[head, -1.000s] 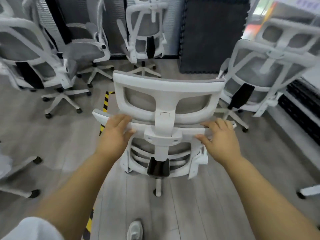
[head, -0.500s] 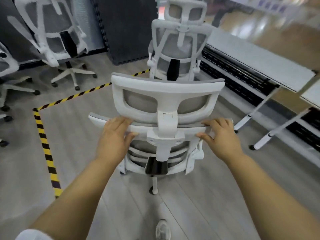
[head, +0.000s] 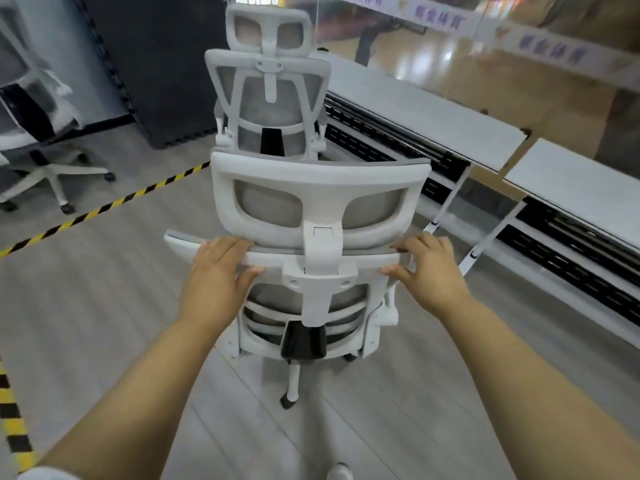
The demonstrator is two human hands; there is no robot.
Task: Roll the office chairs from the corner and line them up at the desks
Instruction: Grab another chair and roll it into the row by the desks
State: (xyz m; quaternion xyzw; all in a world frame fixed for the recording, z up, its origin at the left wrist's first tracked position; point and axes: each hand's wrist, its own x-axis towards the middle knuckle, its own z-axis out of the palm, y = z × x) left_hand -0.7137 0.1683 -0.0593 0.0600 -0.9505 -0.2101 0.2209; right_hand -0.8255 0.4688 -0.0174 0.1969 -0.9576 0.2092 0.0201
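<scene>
A white office chair (head: 320,199) with grey mesh stands right in front of me, its back towards me. My left hand (head: 216,275) grips the top bar of its backrest on the left, fingers over the edge and thumb underneath. My right hand (head: 429,271) grips the same bar on the right. A second white chair (head: 270,98) stands just beyond it, beside the near end of a white desk (head: 415,105). Another white desk (head: 581,188) follows on the right.
A third white chair (head: 41,147) stands at the far left behind yellow-black floor tape (head: 104,209). A dark foam-mat panel (head: 156,64) leans against the back wall. Desk legs (head: 446,202) and black cable trays (head: 571,258) run along the right. My shoe (head: 341,474) shows at the bottom.
The view has swung right from the corner full of chairs towards the desks. The held chair has rolled with me across the tape line, closer to the chair at the desk. Both grips are unchanged.
</scene>
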